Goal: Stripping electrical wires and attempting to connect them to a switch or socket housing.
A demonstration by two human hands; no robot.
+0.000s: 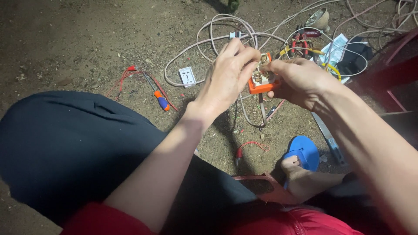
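Observation:
Both of my hands meet over the dirt ground around a small orange electrical box (pixel 260 85) with a white and metal insert. My right hand (pixel 296 80) grips the box from the right side. My left hand (pixel 228 74) has its fingertips pinched at the top of the insert. A grey cable (pixel 261 111) hangs down from the box in a loop. Whether the left fingers hold a wire or a screw is hidden.
On the ground lie a screwdriver (pixel 159 98) with an orange and blue handle, a white socket plate (pixel 187 76), red wires (pixel 126 76), coiled white cables (pixel 217 32), red-handled pliers (pixel 305 41) and a lamp (pixel 318 19). My foot in a blue sandal (pixel 305 152) is below.

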